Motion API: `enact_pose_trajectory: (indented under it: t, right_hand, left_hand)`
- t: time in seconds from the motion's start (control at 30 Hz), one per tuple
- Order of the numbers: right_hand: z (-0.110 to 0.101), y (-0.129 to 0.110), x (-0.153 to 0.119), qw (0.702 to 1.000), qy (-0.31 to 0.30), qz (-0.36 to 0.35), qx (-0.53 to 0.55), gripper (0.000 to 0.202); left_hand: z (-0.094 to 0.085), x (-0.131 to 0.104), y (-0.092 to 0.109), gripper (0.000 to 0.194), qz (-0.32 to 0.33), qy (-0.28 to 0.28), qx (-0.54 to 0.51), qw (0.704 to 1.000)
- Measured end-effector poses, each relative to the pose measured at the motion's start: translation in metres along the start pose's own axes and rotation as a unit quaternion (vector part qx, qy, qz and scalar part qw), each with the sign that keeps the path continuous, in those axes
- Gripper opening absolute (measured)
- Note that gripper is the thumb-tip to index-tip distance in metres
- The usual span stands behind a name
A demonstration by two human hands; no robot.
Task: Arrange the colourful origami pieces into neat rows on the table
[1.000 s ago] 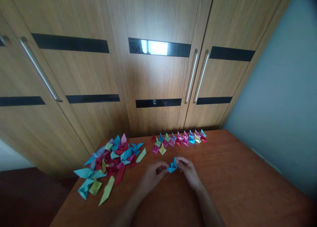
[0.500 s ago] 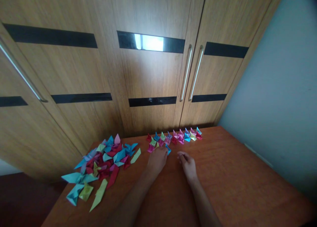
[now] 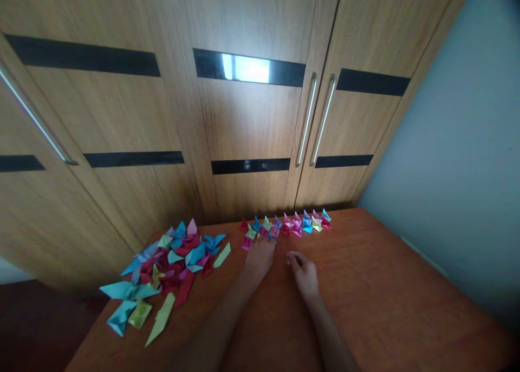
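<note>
Small folded paper pieces (image 3: 297, 227) in pink, red, blue, yellow and purple stand in rows near the table's back edge. At the left front end of these rows is my left hand (image 3: 260, 256), its back toward me and its fingers curled down. A blue origami piece (image 3: 275, 243) shows at its fingertips, mostly covered by the hand. Beside it lies a magenta origami piece (image 3: 246, 244). My right hand (image 3: 304, 274) rests just to the right, above the table, with fingers curled in and thumb close to them. Nothing shows between them.
A heap of larger folded papers (image 3: 174, 258) covers the table's left side, with a pale yellow strip (image 3: 161, 319) in front. The wooden table (image 3: 385, 285) meets a wardrobe (image 3: 252, 193) with metal handles behind. A pale wall (image 3: 459, 166) stands to the right.
My left hand has shifted slightly right and now covers most of the blue piece. My right hand has moved a little left and nearer to me.
</note>
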State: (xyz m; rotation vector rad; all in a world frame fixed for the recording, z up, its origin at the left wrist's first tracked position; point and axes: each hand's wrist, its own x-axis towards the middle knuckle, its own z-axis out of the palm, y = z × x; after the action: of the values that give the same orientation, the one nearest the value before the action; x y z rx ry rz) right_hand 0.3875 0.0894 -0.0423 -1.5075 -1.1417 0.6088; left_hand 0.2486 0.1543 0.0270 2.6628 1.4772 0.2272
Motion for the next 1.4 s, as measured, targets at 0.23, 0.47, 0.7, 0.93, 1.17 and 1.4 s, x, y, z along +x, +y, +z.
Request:
enact_pose_trajectory:
  t: [0.23, 0.47, 0.7, 0.93, 1.17, 1.4]
  right_hand:
    - [0.0, -0.001, -0.001, 1.0, 0.001, -0.011, -0.011, 0.038]
    - [0.0, 0.001, -0.004, 0.999, -0.005, -0.022, -0.029, 0.031]
    - [0.002, 0.009, -0.007, 0.998, -0.018, -0.028, -0.052, 0.03]
    - [0.001, 0.007, -0.009, 0.994, -0.026, -0.042, -0.095, 0.028]
    - [0.001, 0.007, -0.01, 0.992, -0.036, -0.034, -0.114, 0.03]
    - [0.001, 0.008, -0.009, 0.991, -0.043, -0.039, -0.125, 0.03]
  left_hand:
    - [-0.008, -0.021, -0.001, 0.022, 0.006, 0.038, -0.032, 0.999]
    - [-0.017, -0.075, -0.031, 0.02, -0.01, 0.11, -0.084, 0.99]
    - [-0.027, -0.145, -0.092, 0.025, -0.091, 0.148, -0.057, 0.983]
    - [-0.043, -0.21, -0.155, 0.028, -0.17, 0.195, 0.023, 0.966]
    - [-0.059, -0.258, -0.194, 0.033, -0.217, 0.231, 0.093, 0.944]
    - [-0.048, -0.271, -0.192, 0.044, -0.295, 0.177, 0.09, 0.935]
